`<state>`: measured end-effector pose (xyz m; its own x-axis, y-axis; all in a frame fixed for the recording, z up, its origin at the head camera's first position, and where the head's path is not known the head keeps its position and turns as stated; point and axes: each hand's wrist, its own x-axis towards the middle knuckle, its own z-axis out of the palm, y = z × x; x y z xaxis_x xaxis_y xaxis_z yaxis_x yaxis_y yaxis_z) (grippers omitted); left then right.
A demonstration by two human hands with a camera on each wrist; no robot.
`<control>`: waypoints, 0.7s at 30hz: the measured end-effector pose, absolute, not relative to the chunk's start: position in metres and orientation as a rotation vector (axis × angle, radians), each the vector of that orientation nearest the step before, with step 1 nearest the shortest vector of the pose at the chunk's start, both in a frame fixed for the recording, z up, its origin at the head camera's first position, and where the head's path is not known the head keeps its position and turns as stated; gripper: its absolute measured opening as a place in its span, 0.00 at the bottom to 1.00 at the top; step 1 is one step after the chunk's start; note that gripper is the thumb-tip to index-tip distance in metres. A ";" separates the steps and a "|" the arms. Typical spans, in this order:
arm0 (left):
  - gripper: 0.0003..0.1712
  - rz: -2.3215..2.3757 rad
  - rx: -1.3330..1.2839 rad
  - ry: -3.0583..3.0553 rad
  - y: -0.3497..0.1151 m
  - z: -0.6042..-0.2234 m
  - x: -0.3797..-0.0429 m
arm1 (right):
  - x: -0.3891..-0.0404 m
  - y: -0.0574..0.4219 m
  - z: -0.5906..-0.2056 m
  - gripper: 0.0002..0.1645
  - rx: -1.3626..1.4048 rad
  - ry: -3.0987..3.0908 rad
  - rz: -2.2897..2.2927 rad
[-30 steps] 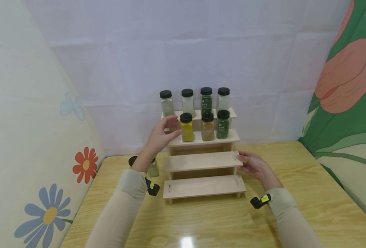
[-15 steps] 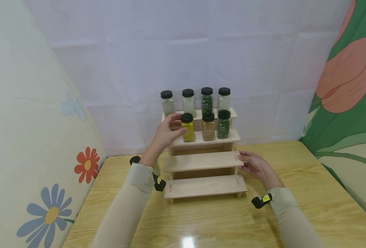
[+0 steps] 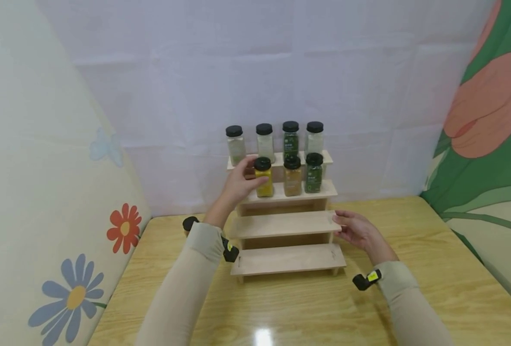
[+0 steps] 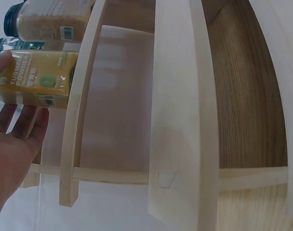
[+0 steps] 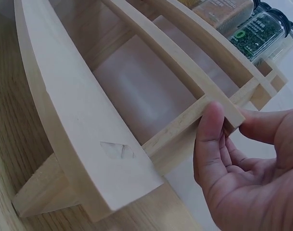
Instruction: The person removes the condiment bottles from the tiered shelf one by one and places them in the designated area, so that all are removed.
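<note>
My left hand (image 3: 239, 185) grips a jar of turmeric powder (image 3: 264, 186), yellow with a black lid, at the left of the second tier from the top. In the left wrist view, the thumb lies on the labelled side of the jar and the fingers come round the opposite side; its base is right at the shelf edge. My right hand (image 3: 359, 231) pinches the right end of the shelf board (image 3: 286, 224) one tier lower, thumb on one face and fingers curled at the other. The light wooden tiered rack (image 5: 93, 125) stands on the table.
Beside the turmeric stand an orange-brown spice jar (image 3: 292, 183) and a green herb jar (image 3: 313, 179). Several black-lidded jars, including a pale one (image 3: 237, 149), line the top tier. Another black-lidded jar (image 3: 190, 224) stands left of the rack, partly hidden by the left forearm. White cloth (image 3: 255, 72) hangs behind.
My left hand has moved right, from beside the turmeric jar to a grip around it. The jar keeps its place on the shelf. My right hand stays at the board's end.
</note>
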<state>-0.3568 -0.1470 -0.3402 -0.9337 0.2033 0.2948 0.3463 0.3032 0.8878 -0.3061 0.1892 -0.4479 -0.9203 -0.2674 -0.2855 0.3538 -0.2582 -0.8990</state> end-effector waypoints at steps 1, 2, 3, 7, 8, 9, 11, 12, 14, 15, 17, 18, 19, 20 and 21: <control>0.40 -1.707 -0.515 -2.431 -0.146 -0.341 -0.357 | -0.306 0.189 -0.448 0.32 0.105 1.615 -2.222; 0.40 -1.712 -0.515 -2.429 -0.146 -0.341 -0.358 | -0.306 0.189 -0.448 0.32 0.106 1.614 -2.224; 0.40 -1.719 -0.511 -2.428 -0.145 -0.342 -0.358 | -0.306 0.189 -0.448 0.32 0.108 1.612 -2.227; 0.40 -1.743 -0.506 -2.430 -0.143 -0.343 -0.358 | -0.305 0.188 -0.448 0.33 0.104 1.623 -2.225; 0.40 -1.749 -0.502 -2.429 -0.142 -0.343 -0.358 | -0.305 0.188 -0.448 0.33 0.100 1.626 -2.222; 0.40 -1.755 -0.493 -2.427 -0.142 -0.343 -0.358 | -0.306 0.188 -0.448 0.33 0.100 1.628 -2.221; 0.39 -1.770 -0.484 -2.404 -0.141 -0.343 -0.359 | -0.306 0.188 -0.447 0.32 0.096 1.634 -2.218; 0.39 -1.774 -0.482 -2.392 -0.141 -0.343 -0.359 | -0.306 0.188 -0.447 0.31 0.097 1.635 -2.219; 0.38 -1.773 -0.482 -2.371 -0.141 -0.343 -0.359 | -0.306 0.188 -0.447 0.31 0.098 1.640 -2.220; 0.37 -1.769 -0.484 -2.364 -0.141 -0.342 -0.359 | -0.306 0.189 -0.447 0.31 0.092 1.644 -2.217; 0.36 -1.763 -0.490 -2.359 -0.141 -0.341 -0.357 | -0.306 0.189 -0.447 0.32 0.091 1.659 -2.206; 0.36 -1.756 -0.489 -2.365 -0.142 -0.339 -0.356 | -0.306 0.189 -0.447 0.32 0.094 1.663 -2.200; 0.36 -1.750 -0.491 -2.369 -0.142 -0.338 -0.354 | -0.306 0.189 -0.447 0.33 0.095 1.667 -2.194; 0.37 -1.743 -0.493 -2.373 -0.143 -0.337 -0.353 | -0.306 0.189 -0.447 0.33 0.095 1.669 -2.191; 0.37 -1.742 -0.502 -2.374 -0.144 -0.335 -0.352 | -0.306 0.189 -0.447 0.33 0.096 1.670 -2.190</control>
<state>-0.3516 -0.1435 -0.3347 -0.9318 0.1758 0.3175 0.3556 0.2674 0.8956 -0.3061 0.1893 -0.4466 -0.9242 -0.2585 -0.2812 0.3396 -0.2188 -0.9148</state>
